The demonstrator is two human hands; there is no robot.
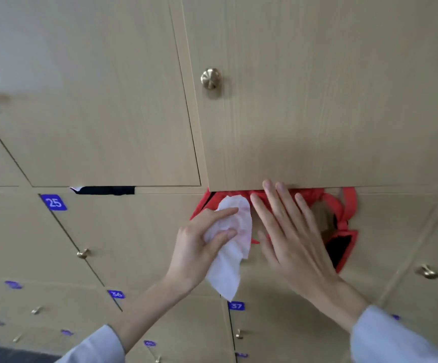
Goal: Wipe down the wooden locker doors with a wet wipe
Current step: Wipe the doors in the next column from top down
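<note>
Wet wipe [229, 247]: limp, light, prob. damp; bunch it for a firmer hold. Left hand [199, 247] pinches it w/ thumb & fingers below open locker door [317, 113] bottom edge. Right hand [291, 231] flat, fingers spread, over red bag [343, 226].

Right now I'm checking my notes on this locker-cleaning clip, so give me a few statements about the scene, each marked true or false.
1. The left hand holds the white wet wipe. True.
2. The right hand grips the brass knob. False: its fingers are straight, spread over the red bag, well below the knob.
3. A red bag hangs out under the upper locker door. True.
4. The blue label left of the hands reads 52. False: it reads 25.
5. Black fabric pokes from under the neighbouring door on the left. True.
</note>
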